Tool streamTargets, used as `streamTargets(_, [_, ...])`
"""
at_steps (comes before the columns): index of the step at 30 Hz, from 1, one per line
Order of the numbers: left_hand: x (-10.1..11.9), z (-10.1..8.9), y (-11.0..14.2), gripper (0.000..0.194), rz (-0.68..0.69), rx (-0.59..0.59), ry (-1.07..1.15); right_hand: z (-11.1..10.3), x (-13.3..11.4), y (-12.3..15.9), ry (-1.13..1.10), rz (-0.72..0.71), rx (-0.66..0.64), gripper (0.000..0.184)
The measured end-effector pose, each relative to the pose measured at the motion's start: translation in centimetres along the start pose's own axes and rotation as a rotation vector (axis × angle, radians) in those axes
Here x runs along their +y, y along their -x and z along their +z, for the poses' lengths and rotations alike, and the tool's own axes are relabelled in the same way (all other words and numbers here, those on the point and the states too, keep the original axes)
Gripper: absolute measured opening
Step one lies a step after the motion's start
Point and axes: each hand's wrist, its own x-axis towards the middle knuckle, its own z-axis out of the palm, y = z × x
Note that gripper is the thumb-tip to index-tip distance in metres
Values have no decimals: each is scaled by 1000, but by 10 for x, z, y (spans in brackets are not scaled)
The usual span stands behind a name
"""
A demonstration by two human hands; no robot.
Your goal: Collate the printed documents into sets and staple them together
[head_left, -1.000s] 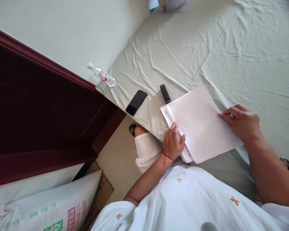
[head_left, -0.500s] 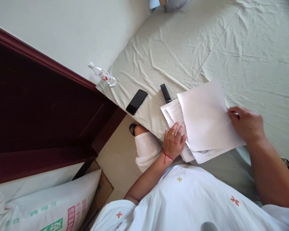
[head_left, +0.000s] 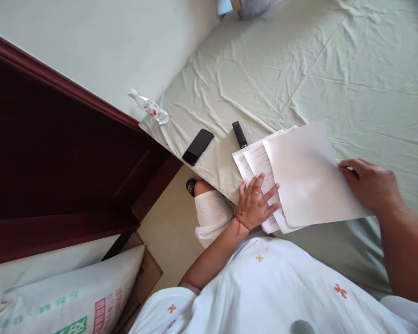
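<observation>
A blank-looking sheet of paper lies slanted over several printed papers on the pale green bed sheet. My right hand pinches the blank sheet by its right edge, thumb and forefinger closed on it. Fingers spread, my left hand rests flat on the printed papers near their lower left. Its thumb reaches close to the blank sheet's left edge. Just beyond the top left corner of the stack lies a black stapler-like object. Most of the printing is covered by the upper sheet.
To the left of the papers lies a black phone. A clear plastic bottle leans near the bed's corner by the wall. The bed sheet is wrinkled. Dark red wooden furniture and a white printed sack are at left.
My right hand has moved right, drawing the blank sheet with it and baring more of the papers at the left. My left hand's fingers have spread wider.
</observation>
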Motion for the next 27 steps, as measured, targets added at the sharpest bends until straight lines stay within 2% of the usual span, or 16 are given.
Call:
streamTargets(5, [2, -5, -2, 48, -6, -23, -6, -6, -12, -1, 68, 84, -30, 36])
streamTargets(8, [2, -4, -3, 47, 0, 2, -5, -15, -27, 0, 114, 73, -31, 54])
streamTargets(9, [2, -3, -3, 47, 1, 10, -4, -17, -32, 2, 110, 29, -30, 56])
streamTargets(11, [2, -2, -3, 46, 1, 21, 0, -17, -36, 5, 67, -135, -78, 45])
streamTargets(13, [2, -1, -2, 46, 2, 27, 6, -14, -35, 8, 2, -360, -214, 42])
streamTargets(15, [2, 0, -2, 47, 1, 31, 11, -9, -29, 9, -37, -495, -357, 47])
streamTargets(17, [2, 0, -3, 47, -2, 37, 15, -7, -23, 8, -32, -489, -418, 46])
streamTargets(20, [2, 0, -3, 46, -3, 32, 18, -11, -26, 5, 44, -390, -441, 35])
streamTargets(22, [2, -2, -3, 47, -6, 20, 17, -16, -40, 7, 136, -335, -482, 35])
streamTargets(24, [3, -3, -4, 47, -12, 4, 16, -20, -59, 12, 211, -314, -524, 44])
streamTargets(27, [3, -4, -4, 48, -19, -10, 13, -21, -84, 27, 210, -330, -555, 58])
